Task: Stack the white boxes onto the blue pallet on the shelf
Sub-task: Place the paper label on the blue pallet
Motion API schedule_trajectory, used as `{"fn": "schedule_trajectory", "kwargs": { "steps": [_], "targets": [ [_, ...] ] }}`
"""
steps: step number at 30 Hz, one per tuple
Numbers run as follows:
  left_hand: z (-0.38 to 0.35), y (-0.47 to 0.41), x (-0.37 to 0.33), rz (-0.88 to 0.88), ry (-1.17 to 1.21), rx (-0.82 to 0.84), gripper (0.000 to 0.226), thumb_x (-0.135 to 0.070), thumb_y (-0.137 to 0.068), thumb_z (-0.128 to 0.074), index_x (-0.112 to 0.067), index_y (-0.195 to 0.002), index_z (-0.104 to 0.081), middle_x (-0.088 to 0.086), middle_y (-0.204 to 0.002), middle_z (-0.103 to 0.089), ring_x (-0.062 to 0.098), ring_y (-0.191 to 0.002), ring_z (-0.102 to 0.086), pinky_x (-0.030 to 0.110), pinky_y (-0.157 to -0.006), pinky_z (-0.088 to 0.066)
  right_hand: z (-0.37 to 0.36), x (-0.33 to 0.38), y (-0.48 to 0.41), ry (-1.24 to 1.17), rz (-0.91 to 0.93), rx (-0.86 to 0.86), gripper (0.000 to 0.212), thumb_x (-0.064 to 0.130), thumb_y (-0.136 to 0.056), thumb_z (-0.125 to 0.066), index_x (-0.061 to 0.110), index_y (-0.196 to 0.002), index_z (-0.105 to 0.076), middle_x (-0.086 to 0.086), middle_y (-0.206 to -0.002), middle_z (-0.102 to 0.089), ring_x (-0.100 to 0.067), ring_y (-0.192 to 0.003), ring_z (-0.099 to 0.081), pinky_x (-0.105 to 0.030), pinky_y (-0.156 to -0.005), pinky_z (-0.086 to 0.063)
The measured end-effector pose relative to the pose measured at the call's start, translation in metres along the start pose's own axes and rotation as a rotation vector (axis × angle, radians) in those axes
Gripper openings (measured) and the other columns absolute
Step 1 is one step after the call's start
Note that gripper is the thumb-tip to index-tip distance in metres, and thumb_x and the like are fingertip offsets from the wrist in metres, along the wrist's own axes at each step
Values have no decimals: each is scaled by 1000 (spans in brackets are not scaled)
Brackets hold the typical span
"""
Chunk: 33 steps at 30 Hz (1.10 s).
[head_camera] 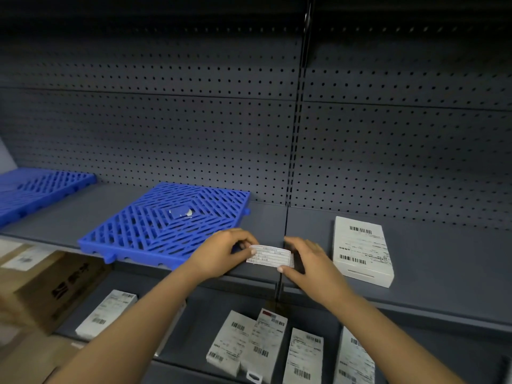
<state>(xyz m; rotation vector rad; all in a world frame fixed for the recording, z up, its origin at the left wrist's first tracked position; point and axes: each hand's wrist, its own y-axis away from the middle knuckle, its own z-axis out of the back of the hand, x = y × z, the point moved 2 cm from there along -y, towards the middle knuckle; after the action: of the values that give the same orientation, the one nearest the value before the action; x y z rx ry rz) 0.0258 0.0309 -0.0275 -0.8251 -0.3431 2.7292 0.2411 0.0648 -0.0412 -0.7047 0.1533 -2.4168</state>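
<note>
Holding a small white box (270, 256) between both hands, I have it just over the front lip of the grey shelf (443, 261), beside the near right corner of the blue pallet (166, 220). My left hand (227, 250) grips the box's left end with curled fingers. My right hand (307, 261) clasps the right end, thumb under the lower edge, so the box stays level and its printed label faces me. I think I use both hands so that I can steer it squarely onto the grid rather than drop it crooked.

The pallet lies flat but turned at an angle on the shelf, with nothing on it except a torn sticker scrap (181, 213) at its centre, so I judge the stacking has barely begun. Another white box (361, 250) lies flat on the shelf to my right, within easy reach, probably next in line. More white boxes (266, 345) wait on the lower shelf (205, 309) below my arms. A second blue pallet (36, 187) sits far left, and a cardboard carton (55, 286) stands below it.
</note>
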Motion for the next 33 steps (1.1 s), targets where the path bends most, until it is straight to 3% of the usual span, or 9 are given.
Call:
{"fn": "schedule_trajectory", "kwargs": {
  "steps": [5,9,12,15,17,20,24,26,33],
  "targets": [
    [7,-1,-1,11,167,-99,15,-22,-94,-58,-23,-107,-64,-10,-100,-65,5,-94,-59,23,-83,-50,4,15,-3,-135,68,-160,87,34,-79,-76,36,-148,-23,9,-132,-40,-6,-124,-37,-20,-97,-34],
    [25,10,-3,12,271,-161,16,-23,-94,-57,-19,-108,-63,-5,-98,-65,9,-94,-60,25,-87,-49,7,38,-11,-182,154,-150,85,27,-80,-75,43,-146,-24,12,-141,-31,-2,-127,-34,-17,-100,-30],
    [45,26,0,-2,304,-167,16,-22,-95,-57,-16,-108,-64,-4,-100,-66,9,-96,-61,23,-87,-49,7,62,-17,-262,188,-138,77,22,-80,-76,47,-139,-33,15,-135,-37,3,-121,-39,-6,-97,-30],
    [70,48,13,16,315,-165,14,-21,-95,-57,-20,-106,-65,-7,-101,-66,7,-97,-61,25,-87,-50,1,93,-23,-445,203,-116,65,12,-79,-77,45,-126,-47,10,-124,-54,-1,-105,-57,-19,-85,-50],
    [88,65,25,36,311,-170,13,-22,-94,-58,-22,-105,-65,-8,-100,-66,8,-97,-61,29,-88,-51,-8,115,-25,-555,184,-70,55,9,-80,-76,38,-121,-54,4,-119,-61,-7,-92,-65,-25,-77,-56],
    [118,93,46,54,307,-195,12,-21,-94,-59,-22,-104,-65,-7,-98,-68,10,-94,-63,29,-86,-51,-28,151,-31,-607,169,-29,48,12,-80,-76,35,-117,-57,5,-111,-66,-11,-84,-68,-28,-77,-57],
    [163,131,76,88,314,-256,20,-15,-92,-60,-17,-112,-64,4,-97,-69,14,-88,-64,22,-79,-51,-56,206,-41,-633,199,-50,49,10,-80,-76,38,-116,-59,8,-109,-66,-13,-87,-67,-28,-77,-57],
    [186,150,91,90,314,-266,22,-13,-92,-61,-13,-113,-63,10,-96,-68,19,-87,-64,26,-79,-52,-69,235,-47,-637,222,-79,50,7,-80,-76,38,-116,-58,10,-108,-66,-10,-89,-65,-25,-76,-56],
    [262,216,143,133,280,-324,19,-17,-91,-62,-16,-110,-64,8,-94,-67,21,-85,-65,27,-77,-51,-116,332,-69,-710,255,-61,50,10,-75,-80,32,-116,-60,8,-101,-65,-8,-83,-63,-21,-76,-54]
  ]
}}
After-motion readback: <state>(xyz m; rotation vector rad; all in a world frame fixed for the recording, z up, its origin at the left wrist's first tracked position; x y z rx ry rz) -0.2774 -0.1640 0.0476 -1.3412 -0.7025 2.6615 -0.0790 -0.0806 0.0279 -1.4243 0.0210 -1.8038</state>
